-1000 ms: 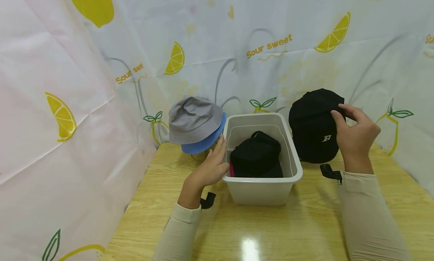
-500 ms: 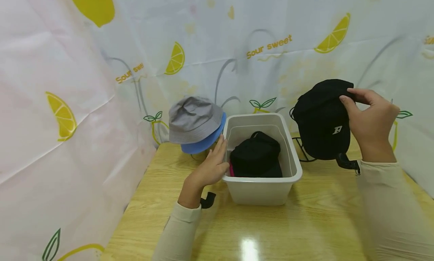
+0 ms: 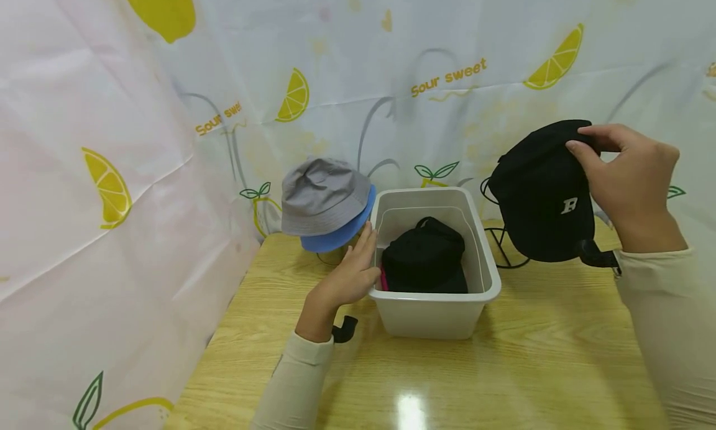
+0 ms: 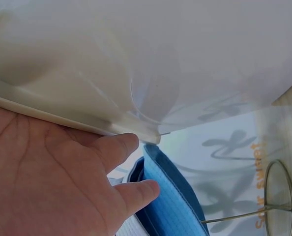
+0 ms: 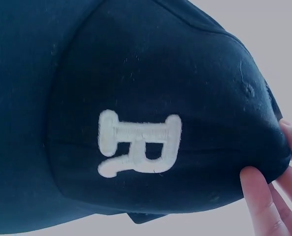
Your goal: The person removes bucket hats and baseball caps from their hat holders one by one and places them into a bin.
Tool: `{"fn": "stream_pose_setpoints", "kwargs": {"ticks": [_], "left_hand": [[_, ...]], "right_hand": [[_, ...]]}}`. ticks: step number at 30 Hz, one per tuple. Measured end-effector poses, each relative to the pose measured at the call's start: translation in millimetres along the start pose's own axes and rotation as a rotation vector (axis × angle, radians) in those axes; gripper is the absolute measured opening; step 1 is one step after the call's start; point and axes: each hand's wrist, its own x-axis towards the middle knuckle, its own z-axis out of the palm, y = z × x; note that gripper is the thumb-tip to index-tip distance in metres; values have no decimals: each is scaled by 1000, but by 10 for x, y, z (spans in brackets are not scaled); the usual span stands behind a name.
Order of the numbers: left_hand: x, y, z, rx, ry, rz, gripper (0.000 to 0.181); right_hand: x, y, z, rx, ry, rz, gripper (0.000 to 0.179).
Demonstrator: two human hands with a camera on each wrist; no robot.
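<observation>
The right hand (image 3: 634,175) pinches a black baseball cap (image 3: 545,194) two o'clock from the plastic bin (image 3: 427,318) the straight-fingered left hand (image 3: 348,274) touches.

Wood-grain table (image 3: 358,386) at my six o'clock, white cloth (image 3: 335,20) hanging at my twelve, "Sour sweet" lettering (image 3: 449,77) at one, lemon wedge print (image 3: 555,57) at two

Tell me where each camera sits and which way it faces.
Head: worn on the person's head, facing forward and down at the bin and held cap; left hand, right hand and sleeves show.
Left wrist: worn there, facing past the left hand, which shows at lower left, to the bin and a blue hat.
Right wrist: worn there, facing the held cap's white letter; right fingertips show at right.
Shared: head and left wrist show the bin; head and right wrist, the held cap.
</observation>
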Motion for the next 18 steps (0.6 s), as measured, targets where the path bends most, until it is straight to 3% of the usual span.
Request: {"fn": "stream_pose_setpoints", "kwargs": {"ticks": [13,18], "left_hand": [[-19,12,-13,-2,16,4,82],[-17,15,22,2,6,5,82]], "right_hand": [[298,-220,-42,-137,-97,-216,32],[325,-284,-59,-169,-85,-286,30]]}}
